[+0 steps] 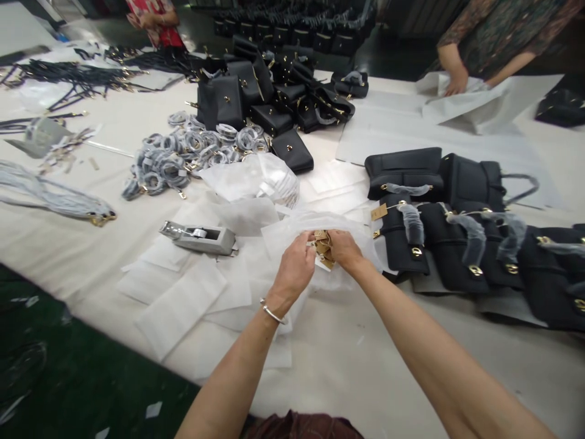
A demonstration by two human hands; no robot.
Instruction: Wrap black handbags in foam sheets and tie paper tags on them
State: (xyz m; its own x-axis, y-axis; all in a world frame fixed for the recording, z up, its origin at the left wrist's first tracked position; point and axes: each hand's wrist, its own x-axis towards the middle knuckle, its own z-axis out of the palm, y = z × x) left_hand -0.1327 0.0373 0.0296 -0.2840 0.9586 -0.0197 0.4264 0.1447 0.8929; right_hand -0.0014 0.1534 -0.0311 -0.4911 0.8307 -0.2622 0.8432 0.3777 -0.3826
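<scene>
My left hand (295, 263) and my right hand (345, 249) meet over the middle of the table, fingers closed around a small bunch of brown hang tags (323, 249) with thin strings. Some fingertips are hidden among the tags. Beneath them spreads a thin translucent plastic bag (283, 228). White foam sheets (183, 305) lie loosely to the left, near a grey tape dispenser (205, 238). To the right, a black handbag (402, 238) with a wrapped handle carries a similar brown tag (379, 211).
More black handbags (475, 244) line the right side. Wrapped coiled straps (169, 158) and a heap of black bags (223, 100) occupy the back. Bundled grey straps (55, 195) lie far left. Across the table, a co-worker's hands (457, 79) handle a white sheet (493, 103).
</scene>
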